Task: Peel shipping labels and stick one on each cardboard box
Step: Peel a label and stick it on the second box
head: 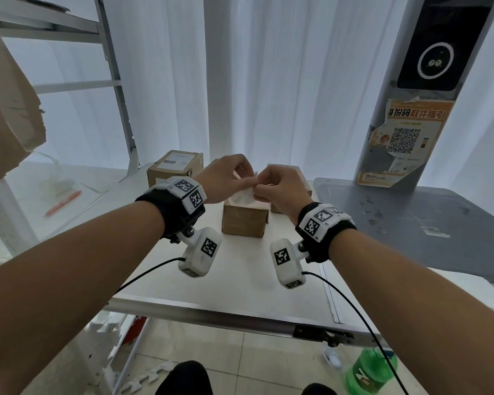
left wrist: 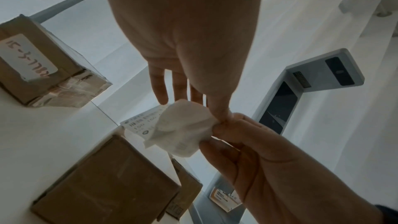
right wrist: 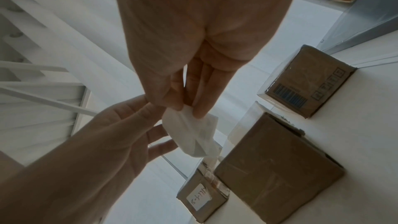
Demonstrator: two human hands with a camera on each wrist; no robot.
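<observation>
Both hands meet above the middle cardboard box (head: pixel 244 220) on the white table (head: pixel 240 280). Between them hangs a crumpled white shipping label (left wrist: pixel 183 134), curling away from a printed sheet (left wrist: pixel 140 125) behind it. My left hand (head: pixel 244 176) pinches its top corner with thumb and forefinger, the other fingers (left wrist: pixel 160 91) straight. My right hand (head: pixel 261 189) pinches the same corner (right wrist: pixel 189 110). A box carrying a printed label (head: pixel 175 168) stands back left; its side bears a handwritten sticker (left wrist: pixel 28 57). A third box (right wrist: pixel 305 81), with a barcode, is mostly hidden behind my right hand.
A grey kiosk base (head: pixel 411 223) with an upright post (head: pixel 405 124) fills the right side of the table. A red pen (head: pixel 63 202) lies on the left shelf by a metal rack (head: pixel 117 81). A green bottle (head: pixel 371 372) stands on the floor below the table's front edge (head: pixel 211 317).
</observation>
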